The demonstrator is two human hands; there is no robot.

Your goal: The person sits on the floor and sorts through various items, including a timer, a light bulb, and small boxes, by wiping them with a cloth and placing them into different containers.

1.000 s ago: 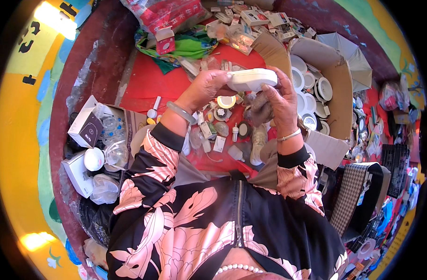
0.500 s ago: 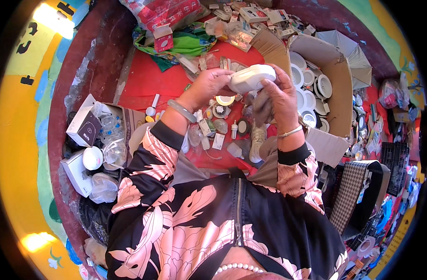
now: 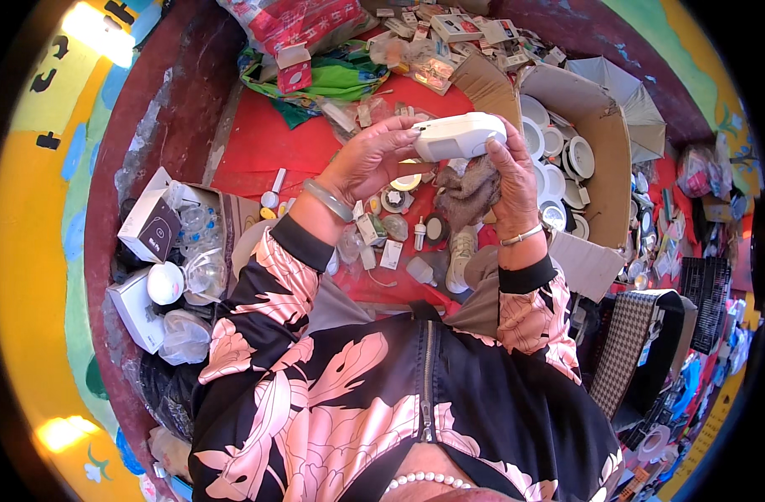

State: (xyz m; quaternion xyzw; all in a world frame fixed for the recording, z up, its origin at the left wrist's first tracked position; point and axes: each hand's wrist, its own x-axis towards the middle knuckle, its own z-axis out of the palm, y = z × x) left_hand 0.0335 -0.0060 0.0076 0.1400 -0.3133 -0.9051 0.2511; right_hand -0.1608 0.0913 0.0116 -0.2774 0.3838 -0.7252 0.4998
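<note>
A white plastic device [image 3: 458, 138] with rounded ends and a paler window along its side is raised between my hands. My right hand [image 3: 514, 171] grips its right end, thumb on the near face. A brown fuzzy cloth [image 3: 469, 192] hangs below that hand, apparently from its partly hidden fingers. At the left end, my left hand [image 3: 367, 161] has its upper fingertips against the device, while a lower finger stretches out beneath it. Under the hands lie a small white box [image 3: 391, 253], a white bulb-like piece [image 3: 420, 234] and a dark round disc [image 3: 436, 227].
To the right stands an open cardboard box [image 3: 604, 201] of white round lamp fittings [image 3: 580, 156]. Small boxes and plastic-wrapped items crowd the left. A red sheet [image 3: 269, 151] covers the ground. Behind lie a green cloth [image 3: 341, 82] and a red-and-white bag [image 3: 295, 25]. A checked case [image 3: 623, 343] stands right.
The white device has shifted slightly right and turned, showing more of its window side. My left fingers have spread from a pinch. More of the brown cloth shows below my right hand.
</note>
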